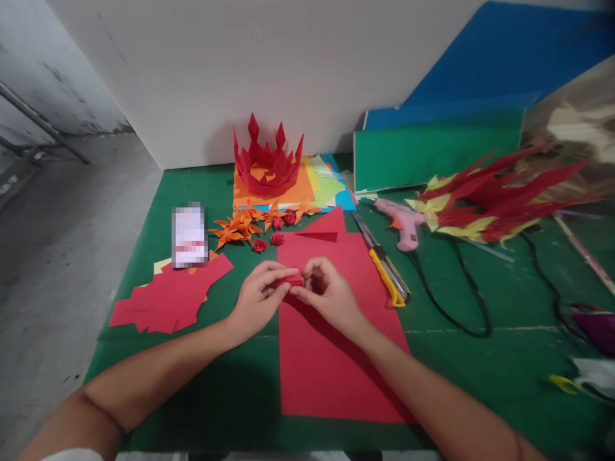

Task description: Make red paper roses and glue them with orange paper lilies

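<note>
Both hands meet over a large red paper sheet (331, 358) on the green table (480, 358). My left hand (259, 298) and my right hand (327, 294) each pinch a small folded red paper piece (291, 280) held between their fingertips. Just beyond the hands lie a few small red paper roses (269, 242) and several orange paper flowers (240, 227). A pile of small red paper squares (168, 298) lies to the left of my left hand.
A red paper crown (266, 163) stands on coloured sheets at the back. A yellow utility knife (384, 266), a pink glue gun (403, 224) with black cord, a red and yellow paper-feather piece (494, 202), a phone (189, 235) and green and blue boards (432, 150) lie around.
</note>
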A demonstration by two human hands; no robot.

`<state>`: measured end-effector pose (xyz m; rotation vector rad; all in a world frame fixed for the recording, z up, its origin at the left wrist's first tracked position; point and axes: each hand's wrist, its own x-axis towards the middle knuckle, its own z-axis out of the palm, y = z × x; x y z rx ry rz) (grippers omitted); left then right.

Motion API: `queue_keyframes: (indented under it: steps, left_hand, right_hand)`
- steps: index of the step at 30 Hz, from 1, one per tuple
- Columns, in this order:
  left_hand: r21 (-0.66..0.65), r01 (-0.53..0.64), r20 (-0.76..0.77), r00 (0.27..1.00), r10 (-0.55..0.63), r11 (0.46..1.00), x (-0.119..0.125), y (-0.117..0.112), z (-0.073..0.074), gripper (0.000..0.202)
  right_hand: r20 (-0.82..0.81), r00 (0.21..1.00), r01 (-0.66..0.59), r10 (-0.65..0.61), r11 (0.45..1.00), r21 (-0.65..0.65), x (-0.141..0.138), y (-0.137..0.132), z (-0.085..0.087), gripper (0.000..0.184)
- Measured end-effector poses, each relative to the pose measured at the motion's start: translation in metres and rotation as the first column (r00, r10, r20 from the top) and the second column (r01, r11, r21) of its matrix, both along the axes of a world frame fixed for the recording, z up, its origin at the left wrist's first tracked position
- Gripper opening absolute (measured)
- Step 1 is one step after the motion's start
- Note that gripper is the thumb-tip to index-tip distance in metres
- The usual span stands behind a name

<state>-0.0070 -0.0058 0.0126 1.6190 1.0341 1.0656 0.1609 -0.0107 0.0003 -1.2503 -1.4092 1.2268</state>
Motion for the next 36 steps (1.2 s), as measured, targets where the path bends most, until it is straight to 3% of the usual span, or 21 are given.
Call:
queue_keyframes:
  steps: [19,22,26,29,30,32,34,36]
  left_hand:
    - [-0.223,-0.044,0.101,0.993,0.069,0.974,-0.0004,0.0040,-0.0007,0.022]
    - [-0.360,-0.024,0.197,0.975,0.101,0.933,0.0005,0.0055,-0.0003,0.022]
    - [-0.580,0.067,0.337,0.927,0.164,0.812,0.0032,0.0055,0.0005,0.032]
    - [-0.656,0.143,0.375,0.914,0.156,0.741,0.0035,0.0058,0.0002,0.041]
    - [-0.646,0.140,0.365,0.920,0.142,0.751,0.0032,0.0060,-0.0002,0.040]
    - [-0.543,0.076,0.301,0.947,0.109,0.837,0.0023,0.0061,-0.0010,0.034]
    - [-0.352,-0.010,0.200,0.976,0.086,0.936,0.0015,0.0050,-0.0016,0.026]
    - [-0.185,-0.053,0.121,0.990,0.077,0.981,0.0014,0.0029,-0.0018,0.023]
  right_hand:
    - [-0.187,0.980,-0.082,0.068,0.994,-0.072,-0.0042,-0.0010,-0.0006,0.032]
    - [-0.238,0.966,-0.125,0.095,0.985,-0.115,-0.0033,-0.0012,0.0018,0.031]
    - [-0.275,0.957,-0.143,0.096,0.978,-0.155,-0.0027,-0.0014,0.0065,0.032]
    - [-0.278,0.956,-0.144,0.095,0.976,-0.160,-0.0028,-0.0014,0.0087,0.033]
    - [-0.278,0.956,-0.147,0.098,0.976,-0.160,-0.0029,-0.0016,0.0088,0.033]
    - [-0.260,0.960,-0.144,0.101,0.978,-0.151,-0.0035,-0.0023,0.0079,0.034]
    - [-0.208,0.973,-0.125,0.097,0.984,-0.126,-0.0044,-0.0036,0.0061,0.036]
    - [-0.147,0.985,-0.101,0.087,0.991,-0.093,-0.0056,-0.0051,0.0043,0.038]
